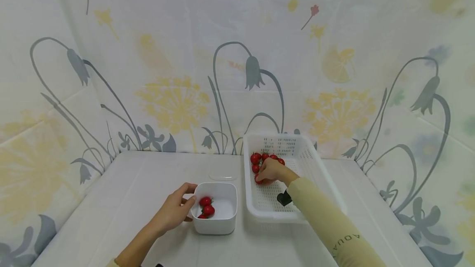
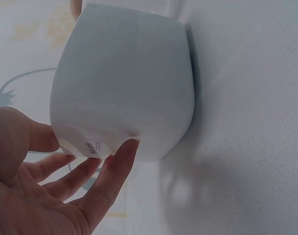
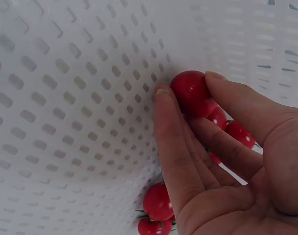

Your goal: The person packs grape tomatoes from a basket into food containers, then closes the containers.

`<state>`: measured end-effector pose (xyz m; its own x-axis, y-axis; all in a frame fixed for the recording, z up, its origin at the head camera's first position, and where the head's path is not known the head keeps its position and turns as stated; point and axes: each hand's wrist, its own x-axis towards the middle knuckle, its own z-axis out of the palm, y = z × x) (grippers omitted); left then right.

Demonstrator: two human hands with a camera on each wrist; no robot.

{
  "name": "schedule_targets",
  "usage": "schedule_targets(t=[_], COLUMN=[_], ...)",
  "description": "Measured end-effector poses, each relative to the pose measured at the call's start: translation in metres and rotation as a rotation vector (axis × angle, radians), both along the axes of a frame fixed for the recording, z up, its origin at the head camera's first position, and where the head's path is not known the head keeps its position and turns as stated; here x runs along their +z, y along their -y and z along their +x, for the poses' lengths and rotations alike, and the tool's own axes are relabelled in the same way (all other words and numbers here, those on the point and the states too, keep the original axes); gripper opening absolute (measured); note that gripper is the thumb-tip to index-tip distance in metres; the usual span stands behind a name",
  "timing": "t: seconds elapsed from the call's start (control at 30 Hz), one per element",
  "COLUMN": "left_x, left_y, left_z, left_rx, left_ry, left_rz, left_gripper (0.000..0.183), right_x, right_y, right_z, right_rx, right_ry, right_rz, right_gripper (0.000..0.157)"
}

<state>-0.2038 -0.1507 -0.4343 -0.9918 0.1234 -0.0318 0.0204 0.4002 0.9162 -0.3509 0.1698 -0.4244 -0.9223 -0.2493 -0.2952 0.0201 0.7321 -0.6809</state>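
Observation:
In the head view a white square container stands on the table with a few red cherry tomatoes inside. My left hand is at its left side, and in the left wrist view the spread fingers touch the outer wall. My right hand reaches into a white perforated basket. Between its thumb and fingers it pinches a cherry tomato, close to the basket's wall. More cherry tomatoes lie in the basket around that hand, partly hidden by it.
A clear, flat lid-like piece lies behind the container. The basket stands just to the container's right, its raised rim around the right hand. A flower-patterned sheet hangs behind the white table and along both sides.

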Motion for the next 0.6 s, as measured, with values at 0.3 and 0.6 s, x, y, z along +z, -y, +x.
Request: schedule_targets(t=[0.3, 0.6], left_x=[-0.0020, -0.0016], left_y=[-0.0003, -0.0007], left_z=[-0.0002, -0.0008], left_rx=[0.003, 0.007], left_ry=[0.010, 0.014], left_rz=[-0.005, -0.001], left_gripper=[0.029, 0.029], right_x=[0.0049, 0.0099], right_y=[0.0010, -0.0048], right_z=[0.0018, 0.0010], right_rx=[0.027, 0.076], right_ry=[-0.013, -0.001], right_rz=[0.005, -0.111], right_gripper=[0.012, 0.009])
